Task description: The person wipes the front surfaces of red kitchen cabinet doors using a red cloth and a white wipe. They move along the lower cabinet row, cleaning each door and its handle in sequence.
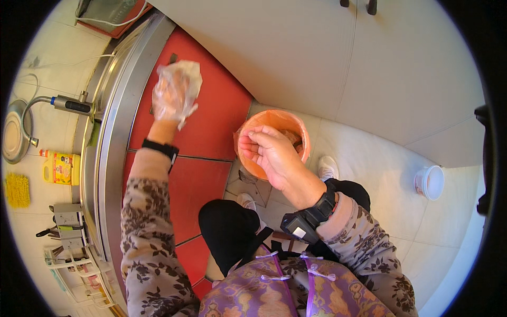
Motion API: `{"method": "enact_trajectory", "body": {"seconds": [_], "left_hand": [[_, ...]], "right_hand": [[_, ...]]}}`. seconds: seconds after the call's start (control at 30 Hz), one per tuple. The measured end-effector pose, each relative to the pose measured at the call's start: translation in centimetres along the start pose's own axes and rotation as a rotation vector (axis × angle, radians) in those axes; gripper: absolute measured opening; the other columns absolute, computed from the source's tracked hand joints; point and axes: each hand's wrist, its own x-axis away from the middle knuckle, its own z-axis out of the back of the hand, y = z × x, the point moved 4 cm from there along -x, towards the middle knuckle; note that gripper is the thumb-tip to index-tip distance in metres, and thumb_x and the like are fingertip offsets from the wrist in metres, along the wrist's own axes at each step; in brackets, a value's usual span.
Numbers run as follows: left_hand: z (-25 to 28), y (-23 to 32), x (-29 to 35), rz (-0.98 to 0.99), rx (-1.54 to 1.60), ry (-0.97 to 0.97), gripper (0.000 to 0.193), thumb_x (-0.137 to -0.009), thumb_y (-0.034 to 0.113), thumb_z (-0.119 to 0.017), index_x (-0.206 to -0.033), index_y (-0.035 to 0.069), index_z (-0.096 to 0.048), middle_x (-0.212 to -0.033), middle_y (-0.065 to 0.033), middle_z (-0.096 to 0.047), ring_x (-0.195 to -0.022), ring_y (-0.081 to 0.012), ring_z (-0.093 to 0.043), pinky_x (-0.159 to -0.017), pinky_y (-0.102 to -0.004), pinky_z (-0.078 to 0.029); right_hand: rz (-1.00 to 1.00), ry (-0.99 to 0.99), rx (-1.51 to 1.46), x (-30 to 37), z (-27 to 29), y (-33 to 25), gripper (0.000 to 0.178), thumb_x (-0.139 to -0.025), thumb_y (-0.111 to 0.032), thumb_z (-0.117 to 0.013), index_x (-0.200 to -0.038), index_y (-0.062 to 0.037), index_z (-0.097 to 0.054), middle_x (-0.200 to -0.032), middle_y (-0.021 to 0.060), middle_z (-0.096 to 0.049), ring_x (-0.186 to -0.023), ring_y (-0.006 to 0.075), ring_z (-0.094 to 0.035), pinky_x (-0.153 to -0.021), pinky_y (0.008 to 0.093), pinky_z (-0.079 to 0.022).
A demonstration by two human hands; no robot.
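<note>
My left hand (173, 95) wears a clear, loose plastic glove and is in front of the red cabinet door (211, 90). A pale cloth or wipe (191, 74) shows at its fingers; the glove's folds blur the grip. My right hand (269, 153) is bare, palm partly turned up, above an orange bucket (301, 127) on the floor. Its fingers curl in toward the thumb, and I see nothing in them. The bucket has a thin liner and some crumpled or dark contents, partly hidden behind that hand.
A steel counter edge (119, 105) runs above the red doors on the left, with a faucet (74, 104), a yellow jug (60, 168) and a knife block (68, 224). Grey cabinets (317, 58) stand ahead. A small white tub (430, 183) sits on the tiled floor at right.
</note>
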Motion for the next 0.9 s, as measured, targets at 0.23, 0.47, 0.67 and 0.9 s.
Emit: {"method": "enact_trajectory", "body": {"seconds": [0.23,0.47,0.67,0.9], "left_hand": [[-0.9,-1.4,-0.4,0.166,0.096,-0.003,0.045,-0.09,0.034,-0.062,-0.128,0.012,-0.05,-0.129,-0.0051,-0.052,-0.118,-0.0224,-0.053,-0.09,-0.0405,-0.053],[-6.3,-2.2,5.2,0.207,0.518,-0.113,0.066,-0.09,0.034,-0.058,-0.147,0.013,-0.032,-0.152,-0.008,-0.033,-0.138,-0.0335,-0.032,-0.111,-0.0475,-0.035],[-3.2,-2.0,15.3,0.295,0.26,-0.194,0.09,-0.062,0.035,-0.085,-0.137,0.009,-0.044,-0.142,-0.0149,-0.043,-0.129,-0.0359,-0.042,-0.109,-0.0443,-0.036],[5.7,-5.2,34.3,0.678,1.047,0.606,0.044,-0.087,0.017,-0.064,-0.128,0.005,-0.055,-0.129,-0.0193,-0.056,-0.117,-0.0355,-0.056,-0.098,-0.0439,-0.046]], "right_hand": [[0.004,-0.006,0.01,-0.3,0.6,-0.2,0.01,-0.095,-0.013,-0.056,-0.1,-0.0045,-0.059,-0.096,0.0064,-0.064,-0.089,0.0145,-0.061,-0.082,0.0268,-0.051],[-0.022,-0.027,-0.004,0.1,0.9,0.4,0.01,-0.095,-0.014,-0.056,-0.099,-0.005,-0.059,-0.094,0.0058,-0.064,-0.088,0.0137,-0.062,-0.081,0.0265,-0.051],[0.027,-0.035,-0.008,0.6,1.0,0.8,0.011,-0.094,-0.014,-0.059,-0.099,-0.0048,-0.058,-0.088,0.0065,-0.063,-0.081,0.0145,-0.06,-0.073,0.0256,-0.05],[0.034,-0.102,0.039,3.1,-0.2,1.6,0.01,-0.094,-0.013,-0.057,-0.1,-0.0044,-0.059,-0.096,0.0083,-0.065,-0.089,0.017,-0.063,-0.08,0.0295,-0.051]]}}
